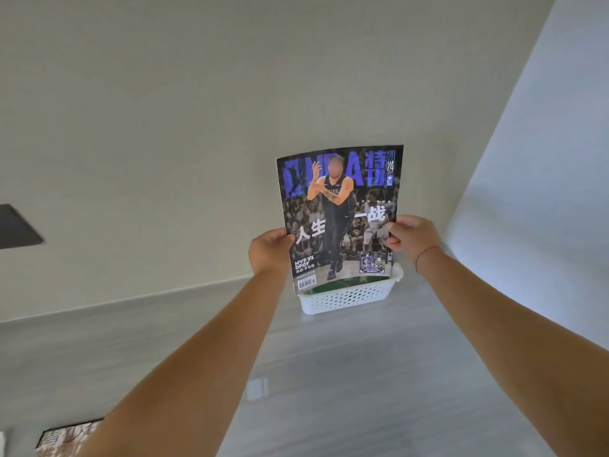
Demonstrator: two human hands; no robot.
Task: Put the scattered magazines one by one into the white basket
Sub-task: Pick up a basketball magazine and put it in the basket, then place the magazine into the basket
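Two hands, left hand point(268, 250) and right hand point(412, 235), are gripping closed on a glossy dark basketball magazine point(339, 212), holding it upright above the white perforated plastic basket point(346, 298) on the grey floor point(329, 374).

Domestic interior, a bare room of a home. Indicators: glossy grey tiled floor point(329, 374), plain off-white painted wall point(164, 110) with low skirting, white perforated plastic basket point(349, 296) standing on the floor against the wall.
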